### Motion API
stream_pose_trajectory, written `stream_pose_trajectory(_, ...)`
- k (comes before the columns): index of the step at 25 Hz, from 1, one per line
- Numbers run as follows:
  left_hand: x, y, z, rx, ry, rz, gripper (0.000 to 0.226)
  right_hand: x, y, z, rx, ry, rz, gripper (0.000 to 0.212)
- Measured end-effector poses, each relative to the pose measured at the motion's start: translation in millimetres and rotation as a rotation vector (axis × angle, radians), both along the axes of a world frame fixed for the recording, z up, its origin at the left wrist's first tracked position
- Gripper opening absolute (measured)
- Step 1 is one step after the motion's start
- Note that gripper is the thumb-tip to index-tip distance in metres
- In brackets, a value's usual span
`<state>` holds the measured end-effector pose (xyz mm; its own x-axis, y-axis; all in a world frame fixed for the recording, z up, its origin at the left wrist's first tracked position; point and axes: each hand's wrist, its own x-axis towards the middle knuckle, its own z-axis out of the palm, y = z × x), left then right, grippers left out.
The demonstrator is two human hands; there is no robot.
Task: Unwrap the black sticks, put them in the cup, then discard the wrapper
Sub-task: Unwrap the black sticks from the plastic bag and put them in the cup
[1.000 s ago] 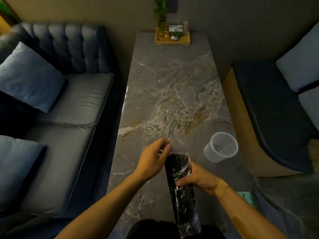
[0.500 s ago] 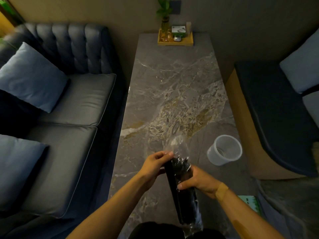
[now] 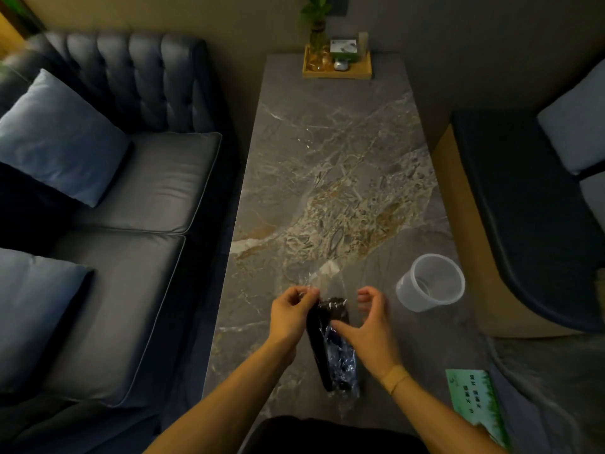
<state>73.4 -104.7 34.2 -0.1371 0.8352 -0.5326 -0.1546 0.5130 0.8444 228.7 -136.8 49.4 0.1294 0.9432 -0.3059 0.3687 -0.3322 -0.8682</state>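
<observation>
A bundle of black sticks in a clear plastic wrapper is held over the near end of the marble table. My left hand pinches the loose top of the wrapper at the bundle's upper left. My right hand is on the bundle's right side, thumb against the wrapped middle, fingers curled at the wrapper's top right. The wrapper's empty end sticks up beyond the sticks. A clear plastic cup stands empty to the right, apart from both hands.
A wooden tray with a plant and small items sits at the table's far end. A green card lies at the near right corner. A sofa with cushions runs along the left, a dark bench on the right.
My right hand has loosened its wrap on the bundle and its fingers have risen to the wrapper's top. My left hand stays pinched on the top left. The bundle sits slightly higher.
</observation>
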Motion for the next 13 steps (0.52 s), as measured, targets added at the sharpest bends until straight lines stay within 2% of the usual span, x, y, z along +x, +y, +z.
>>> stream_pose_trajectory(2, -1, 0, 2, 0.042, 0.009, -0.017, 0.008, -6, 3, 14, 0.291, -0.202, 0.023, 0.053)
stream_pose_trajectory(3, -1, 0, 3, 0.061, 0.014, -0.035, 0.006, -9, 6, 22, 0.345, -0.262, 0.086, 0.047)
stream_pose_trajectory(5, 0, -2, 6, 0.095, -0.004, -0.075, 0.007, -12, 11, 31, 0.27, -0.297, 0.175, 0.049)
stream_pose_trajectory(7, 0, -3, 9, 0.107, -0.052, -0.115, 0.008, -12, 14, 34, 0.16, -0.265, 0.177, 0.058)
stream_pose_trajectory(9, -2, -4, 11, 0.114, -0.074, -0.158, 0.009, -12, 13, 33, 0.141, -0.276, 0.194, 0.061)
stream_pose_trajectory(13, -7, -2, 12, 0.114, -0.082, -0.24, 0.012, -9, 19, 34, 0.088, -0.2, 0.23, 0.053)
